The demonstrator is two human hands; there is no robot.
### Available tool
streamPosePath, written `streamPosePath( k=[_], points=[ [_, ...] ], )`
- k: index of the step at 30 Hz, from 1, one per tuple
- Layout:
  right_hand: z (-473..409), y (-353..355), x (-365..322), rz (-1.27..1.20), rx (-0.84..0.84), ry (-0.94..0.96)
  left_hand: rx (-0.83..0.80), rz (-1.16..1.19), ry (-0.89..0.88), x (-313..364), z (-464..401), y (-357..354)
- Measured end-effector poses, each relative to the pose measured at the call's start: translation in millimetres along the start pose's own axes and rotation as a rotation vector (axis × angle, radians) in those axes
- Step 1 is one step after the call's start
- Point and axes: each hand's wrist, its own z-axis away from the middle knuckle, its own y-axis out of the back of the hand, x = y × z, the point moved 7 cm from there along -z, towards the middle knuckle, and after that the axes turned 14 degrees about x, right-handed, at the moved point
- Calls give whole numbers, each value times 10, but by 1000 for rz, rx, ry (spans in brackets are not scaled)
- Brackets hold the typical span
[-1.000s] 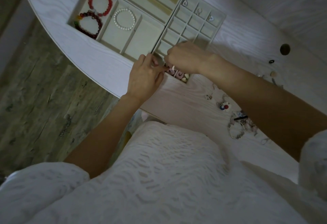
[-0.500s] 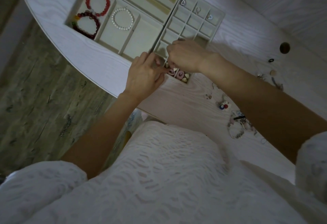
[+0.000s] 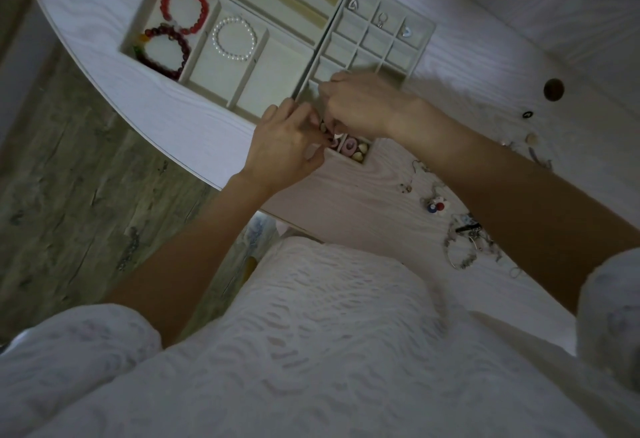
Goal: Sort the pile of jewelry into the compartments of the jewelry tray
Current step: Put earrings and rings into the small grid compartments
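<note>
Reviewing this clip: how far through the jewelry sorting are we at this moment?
Partly done. Sorted: red bracelet and dark bracelet share one compartment, pearl bracelet the next, small pieces in the grid's far row. In hand: left hand and right hand work small pieces over the near grid cells. Left: the loose pile on the table.
</note>
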Motion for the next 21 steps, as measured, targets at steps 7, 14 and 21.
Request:
streamPosePath(
  k=[7, 14, 21],
  points=[
    [16, -70, 35, -47, -41, -13, -29, 41, -6, -76, -16, -54],
    [-23, -10, -52, 25, 41, -6, -55, 39, 7, -63, -7, -51],
    [206, -77, 140, -323, 217, -250, -17, 57, 79, -124, 47, -29]
  ],
)
